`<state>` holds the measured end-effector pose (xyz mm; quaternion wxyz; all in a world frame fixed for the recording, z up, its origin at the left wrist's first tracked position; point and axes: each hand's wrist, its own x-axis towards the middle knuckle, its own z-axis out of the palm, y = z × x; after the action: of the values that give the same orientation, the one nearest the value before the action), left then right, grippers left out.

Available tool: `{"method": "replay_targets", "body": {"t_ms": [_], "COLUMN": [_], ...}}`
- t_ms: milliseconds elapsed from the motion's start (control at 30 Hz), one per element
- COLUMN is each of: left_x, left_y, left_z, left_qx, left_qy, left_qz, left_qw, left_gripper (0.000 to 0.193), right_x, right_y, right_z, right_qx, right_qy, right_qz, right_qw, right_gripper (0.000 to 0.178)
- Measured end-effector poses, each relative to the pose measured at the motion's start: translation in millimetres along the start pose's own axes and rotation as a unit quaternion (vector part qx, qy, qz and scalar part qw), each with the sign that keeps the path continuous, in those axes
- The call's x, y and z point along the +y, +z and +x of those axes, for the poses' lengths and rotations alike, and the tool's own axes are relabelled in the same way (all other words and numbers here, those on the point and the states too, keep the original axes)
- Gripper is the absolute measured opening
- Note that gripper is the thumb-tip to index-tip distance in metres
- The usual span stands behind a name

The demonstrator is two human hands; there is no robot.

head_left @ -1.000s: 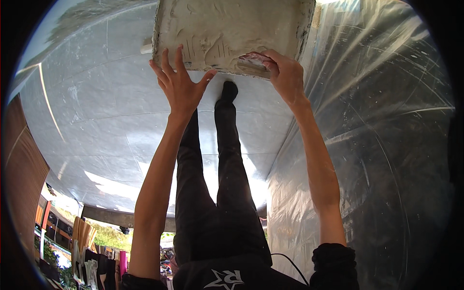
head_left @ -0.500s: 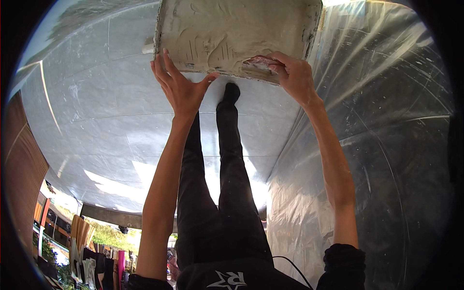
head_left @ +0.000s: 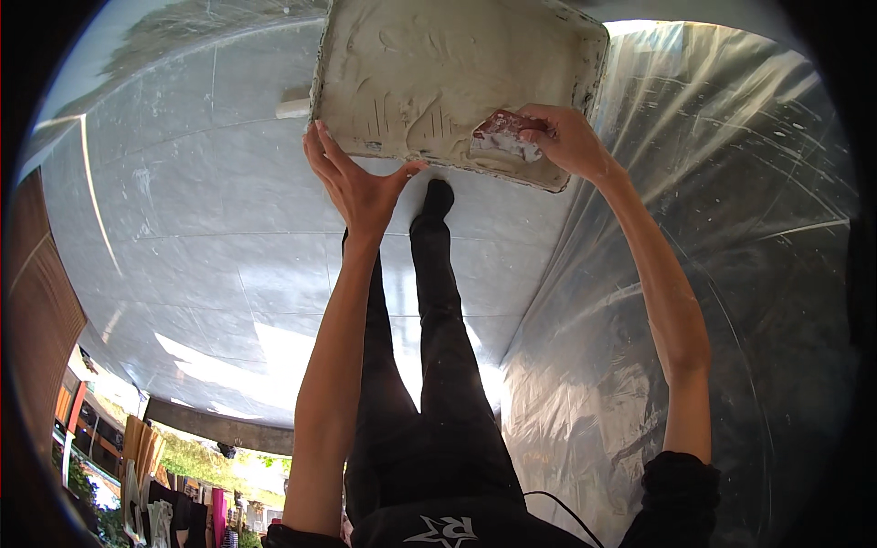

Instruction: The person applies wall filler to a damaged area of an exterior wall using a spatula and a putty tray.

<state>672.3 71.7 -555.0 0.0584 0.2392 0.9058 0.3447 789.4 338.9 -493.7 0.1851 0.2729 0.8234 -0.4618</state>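
Observation:
A shallow rectangular tray (head_left: 521, 181) is at the top of the view, filled with a smooth grey-beige paste (head_left: 438, 64) marked by ridges and short scored lines. My left hand (head_left: 361, 187) grips its near left corner, fingers along the left side and thumb at the near rim. Over the near right part of the paste, my right hand (head_left: 575, 142) is closed on a reddish-brown scraper (head_left: 507, 132) smeared with whitish paste. Whether the scraper touches the paste I cannot tell.
Translucent plastic sheeting (head_left: 713, 201) hangs on the right. A grey floor (head_left: 201, 201) with bright sun patches spreads beneath my dark-trousered legs (head_left: 438, 292). A small pale block (head_left: 293, 102) lies left of the tray. Various items (head_left: 174, 502) stand at lower left.
The tray and my left hand have shifted slightly down and right in the view. My right hand has turned the scraper, and more of its paste-smeared face shows.

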Motion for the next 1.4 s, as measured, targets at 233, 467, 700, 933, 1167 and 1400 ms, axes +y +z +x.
{"method": "replay_targets", "body": {"t_ms": [233, 467, 700, 933, 1167, 1400], "left_x": [5.3, 32.7, 90.6, 154.8, 199.2, 213.8], "left_y": [-13.9, -65.8, -173.2, -297.0, -390.7, -444.3], "left_z": [6.4, 15.8, 55.9, 103.0, 125.9, 184.3], "left_qx": [-0.027, -0.038, -0.026, 0.09, 0.177, 0.206], "left_qy": [-0.01, -0.005, 0.044, 0.15, 0.215, 0.29], "left_qz": [0.021, -0.038, -0.107, -0.146, -0.156, -0.183], "left_qw": [0.999, 0.999, 0.993, 0.974, 0.948, 0.916], "left_gripper": [0.138, 0.127, 0.076, 0.055, 0.048, 0.047], "right_x": [-11.1, -60.9, -184.0, -319.7, -409.6, -478.1], "right_y": [-16.4, -45.0, -90.6, -138.3, -169.9, -180.2], "right_z": [9.1, -38.0, -104.4, -162.4, -196.2, -182.4], "right_qx": [-0.058, -0.04, -0.019, -0.02, 0.042, 0.15], "right_qy": [0.057, 0.067, -0.029, -0.181, -0.274, -0.279], "right_qz": [0.059, 0.206, 0.407, 0.456, 0.432, 0.44], "right_qw": [0.995, 0.975, 0.913, 0.871, 0.858, 0.841], "right_gripper": [0.027, 0.031, 0.034, 0.035, 0.031, 0.018]}}
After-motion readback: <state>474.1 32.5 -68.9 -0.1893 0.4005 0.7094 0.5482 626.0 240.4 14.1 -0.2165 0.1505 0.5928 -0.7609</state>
